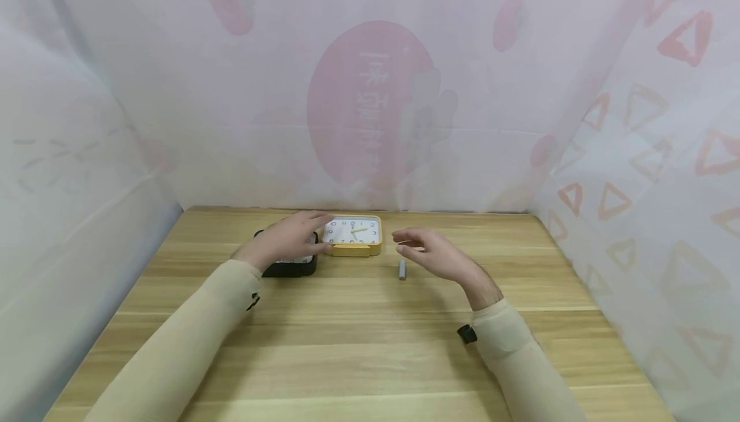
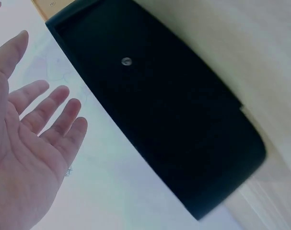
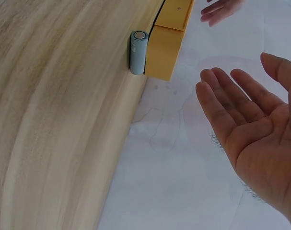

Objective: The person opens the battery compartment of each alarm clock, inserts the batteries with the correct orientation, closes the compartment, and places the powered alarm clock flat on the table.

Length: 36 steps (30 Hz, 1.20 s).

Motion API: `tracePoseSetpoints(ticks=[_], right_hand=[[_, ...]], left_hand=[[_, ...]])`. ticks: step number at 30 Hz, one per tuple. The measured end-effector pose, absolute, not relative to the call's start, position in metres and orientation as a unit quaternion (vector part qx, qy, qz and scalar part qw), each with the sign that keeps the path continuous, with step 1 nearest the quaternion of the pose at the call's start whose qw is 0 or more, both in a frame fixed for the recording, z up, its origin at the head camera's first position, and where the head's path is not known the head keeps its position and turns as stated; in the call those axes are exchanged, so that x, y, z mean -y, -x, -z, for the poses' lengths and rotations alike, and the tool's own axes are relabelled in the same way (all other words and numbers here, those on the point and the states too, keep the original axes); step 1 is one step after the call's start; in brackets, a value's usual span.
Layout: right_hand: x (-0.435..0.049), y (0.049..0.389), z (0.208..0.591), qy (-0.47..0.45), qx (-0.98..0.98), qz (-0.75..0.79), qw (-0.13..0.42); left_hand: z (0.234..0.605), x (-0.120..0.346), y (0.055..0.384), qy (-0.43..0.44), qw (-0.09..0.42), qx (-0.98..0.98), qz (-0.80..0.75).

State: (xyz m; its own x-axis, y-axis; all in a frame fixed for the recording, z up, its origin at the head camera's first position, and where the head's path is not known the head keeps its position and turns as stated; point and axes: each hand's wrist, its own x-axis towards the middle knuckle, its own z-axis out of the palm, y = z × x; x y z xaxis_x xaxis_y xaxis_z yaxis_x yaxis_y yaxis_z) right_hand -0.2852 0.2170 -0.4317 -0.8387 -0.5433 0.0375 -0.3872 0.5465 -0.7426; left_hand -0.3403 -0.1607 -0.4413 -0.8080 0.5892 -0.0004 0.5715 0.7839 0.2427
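Surface [image 1: 358, 364]: light wood-grain, at 6 o'clock in the head view.
Back sheet [image 1: 254, 114]: whitish, at 12 o'clock beyond the surface.
Pink disc [image 1: 332, 101]: printed on the back sheet, with a column of white characters [image 1: 372, 69]; a grey figure [image 1: 430, 117] overlaps its 3 o'clock edge.
Pink ovals [image 1: 231, 1]: prints at 11 and 1 o'clock.
Right sheet [image 1: 653, 229]: 3 o'clock, with reddish triangle outlines [image 1: 703, 33].
Left sheet [image 1: 52, 236]: 9 o'clock, creased, faintly marked.
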Motion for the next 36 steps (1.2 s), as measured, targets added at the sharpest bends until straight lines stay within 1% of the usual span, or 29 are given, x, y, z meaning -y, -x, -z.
tracePoseSetpoints(ticks=[12,20,31,36], right_hand=[[-0.217,0.279,0.437,0.259,-0.876,0.391,0.115],[-0.222,0.276,0.439,0.252,-0.878,0.388,0.118],[-0.226,0.274,0.439,0.246,-0.884,0.378,0.126],[-0.226,0.273,0.439,0.246,-0.884,0.376,0.129]], left_hand=[[0.451,0.193,0.319,-0.306,0.013,-0.945,-0.116],[0.456,0.217,0.313,-0.31,0.011,-0.945,-0.107],[0.458,0.243,0.312,-0.309,0.023,-0.946,-0.095],[0.459,0.252,0.316,-0.3,0.044,-0.948,-0.1]])
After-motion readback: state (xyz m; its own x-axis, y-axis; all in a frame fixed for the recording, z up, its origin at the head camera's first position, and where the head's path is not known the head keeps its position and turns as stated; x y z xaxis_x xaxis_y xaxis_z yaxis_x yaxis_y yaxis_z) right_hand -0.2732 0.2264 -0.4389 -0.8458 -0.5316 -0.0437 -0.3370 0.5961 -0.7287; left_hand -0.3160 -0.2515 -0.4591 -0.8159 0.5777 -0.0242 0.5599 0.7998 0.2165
